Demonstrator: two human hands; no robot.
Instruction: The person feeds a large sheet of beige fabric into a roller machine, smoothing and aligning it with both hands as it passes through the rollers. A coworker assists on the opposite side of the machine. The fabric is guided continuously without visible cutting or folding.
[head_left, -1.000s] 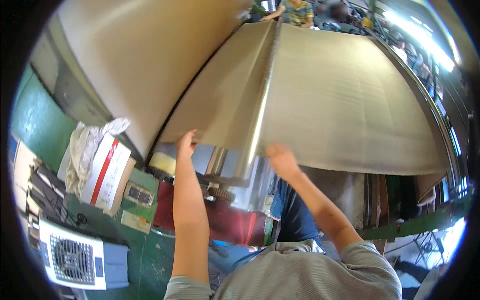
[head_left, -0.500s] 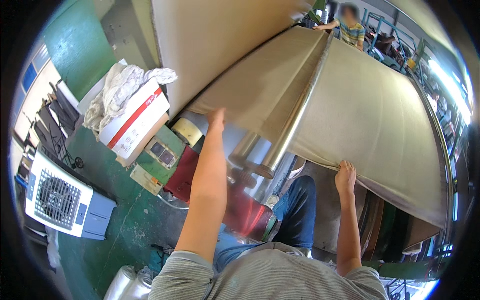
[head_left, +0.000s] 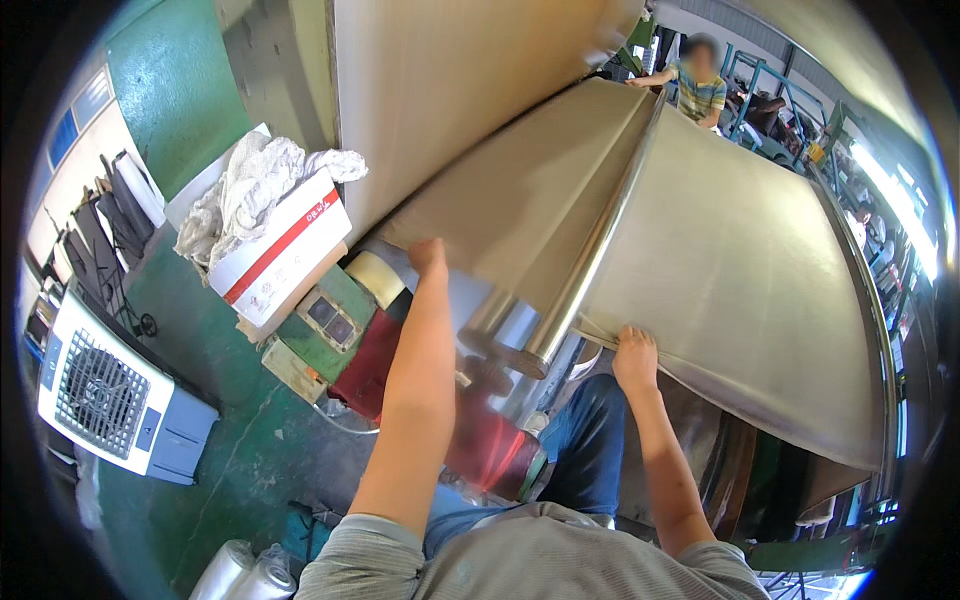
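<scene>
Tan sheet (head_left: 740, 260): is spreading either side of metal roller (head_left: 598, 250) | Right hand (head_left: 636, 357): curled fingers are gripping sheet's near edge, just right of roller's near end | Left hand (head_left: 428, 257): is touching sheet's near left corner, finger closure cannot be told | Co-worker (head_left: 700, 95): is occupying sheet's far edge | White box (head_left: 290, 262): is bearing white cloth (head_left: 260, 178)

The roller (head_left: 568, 305) juts toward you between your left hand (head_left: 428, 258) and right hand (head_left: 636, 358), blocking a straight sideways pass. Beyond the left one, the big roll (head_left: 470, 90) walls you off; the box (head_left: 290, 255) stands left. Above the sheet (head_left: 740, 270), right of the roller, you have room.
</scene>
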